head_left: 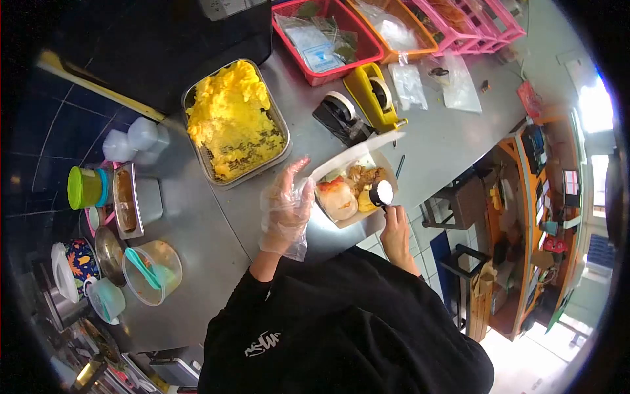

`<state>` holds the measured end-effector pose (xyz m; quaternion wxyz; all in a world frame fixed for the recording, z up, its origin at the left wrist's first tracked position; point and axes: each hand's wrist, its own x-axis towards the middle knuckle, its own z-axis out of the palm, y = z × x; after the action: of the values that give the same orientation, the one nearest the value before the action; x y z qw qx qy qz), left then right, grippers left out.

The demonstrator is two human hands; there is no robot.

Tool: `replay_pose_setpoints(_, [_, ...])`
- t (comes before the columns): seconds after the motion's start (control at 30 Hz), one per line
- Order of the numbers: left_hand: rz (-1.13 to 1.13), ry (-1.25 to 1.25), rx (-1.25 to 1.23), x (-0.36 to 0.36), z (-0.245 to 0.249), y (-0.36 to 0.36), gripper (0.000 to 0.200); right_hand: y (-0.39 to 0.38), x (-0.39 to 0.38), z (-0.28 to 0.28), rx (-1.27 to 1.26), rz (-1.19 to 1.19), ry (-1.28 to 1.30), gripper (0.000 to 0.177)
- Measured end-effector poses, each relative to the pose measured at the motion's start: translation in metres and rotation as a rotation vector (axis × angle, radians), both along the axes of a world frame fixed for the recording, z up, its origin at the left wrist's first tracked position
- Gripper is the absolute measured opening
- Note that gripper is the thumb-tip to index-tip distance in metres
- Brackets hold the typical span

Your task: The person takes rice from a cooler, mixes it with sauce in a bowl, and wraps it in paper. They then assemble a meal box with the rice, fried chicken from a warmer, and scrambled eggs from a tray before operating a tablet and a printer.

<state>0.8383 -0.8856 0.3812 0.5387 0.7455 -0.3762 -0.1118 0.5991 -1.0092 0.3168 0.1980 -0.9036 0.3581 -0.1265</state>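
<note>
A paper takeaway box (342,222) lies in front of me with its lid (357,152) raised. Inside it are a pale mound with red sauce (338,198), brown fried-looking pieces (365,176) and some yellow food. My left hand (287,205), in a loose clear plastic glove, is at the left corner of the lid, thumb and fingers around its edge. My bare right hand (395,230) is closed on the short handle of a black scoop (382,194) with a round white face, held over the box's right side. Whether that white is a filling cannot be told.
A metal tray (289,141) of yellow food stands beyond my left hand. Tape dispensers (377,98), a red basket (375,56) and an orange basket (420,49) sit farther back. Tubs and a steel container (141,200) line the left. The counter edge is at right.
</note>
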Motion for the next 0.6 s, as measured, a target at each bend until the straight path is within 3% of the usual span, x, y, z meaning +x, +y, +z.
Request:
replay_pose_setpoints(0.07, [0.005, -0.019, -0.030, -0.003, -0.005, -0.001, 0.031, 0.000, -0.002, -0.004, -0.061, 0.008, 0.027, 0.032])
replay_pose_setpoints(0.2, [-0.009, 0.079, -0.084, -0.009, -0.011, -0.003, 0.032, -0.005, -0.008, -0.022, -0.119, 0.047, -0.062, 0.032])
replay_pose_setpoints(0.27, [-0.007, 0.094, -0.085, -0.016, -0.010, 0.001, 0.032, -0.005, -0.006, -0.016, 0.005, 0.021, -0.120, 0.029])
replay_pose_setpoints(0.43, [0.070, 0.074, -0.145, -0.027, -0.007, 0.002, 0.036, -0.014, 0.056, 0.068, 0.063, 0.088, -0.514, 0.024])
replay_pose_setpoints(0.53, [0.217, 0.064, -0.340, -0.045, -0.017, -0.003, 0.043, -0.015, 0.123, 0.125, 0.044, 0.376, -0.491, 0.032])
replay_pose_setpoints(0.6, [0.315, -0.018, -0.388, -0.064, -0.024, 0.003, 0.041, -0.016, 0.167, 0.119, 0.140, 0.459, -0.443, 0.042])
